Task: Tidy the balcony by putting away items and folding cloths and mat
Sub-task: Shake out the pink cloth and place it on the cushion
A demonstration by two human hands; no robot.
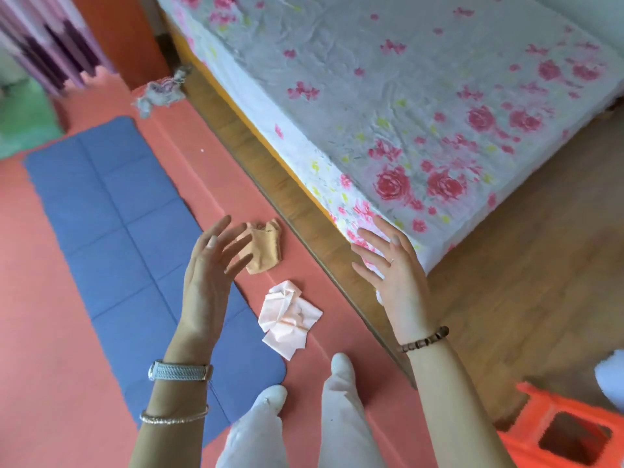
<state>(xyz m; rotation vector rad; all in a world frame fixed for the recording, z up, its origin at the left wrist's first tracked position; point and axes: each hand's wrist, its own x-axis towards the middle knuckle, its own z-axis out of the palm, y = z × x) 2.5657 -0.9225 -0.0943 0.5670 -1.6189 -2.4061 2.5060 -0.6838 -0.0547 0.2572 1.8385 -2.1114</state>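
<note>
A blue quilted mat [111,211] lies flat on the pink floor at the left. Beside its right edge lie a crumpled tan cloth [265,246] and, nearer me, a crumpled pale pink cloth [289,319]. A grey and lilac rag [162,92] sits farther off by the bed's corner. My left hand [211,275] hovers in the air above the mat's edge, fingers spread, holding nothing. My right hand [393,268] is raised in front of the bed's near corner, fingers straight and empty.
A bed with a rose-printed sheet [422,106] fills the upper right, on a wooden frame [270,163]. An orange plastic stool [567,434] stands at the lower right. My legs in white trousers [304,427] stand on the pink floor [40,332]. Purple curtains [50,45] hang at the far left.
</note>
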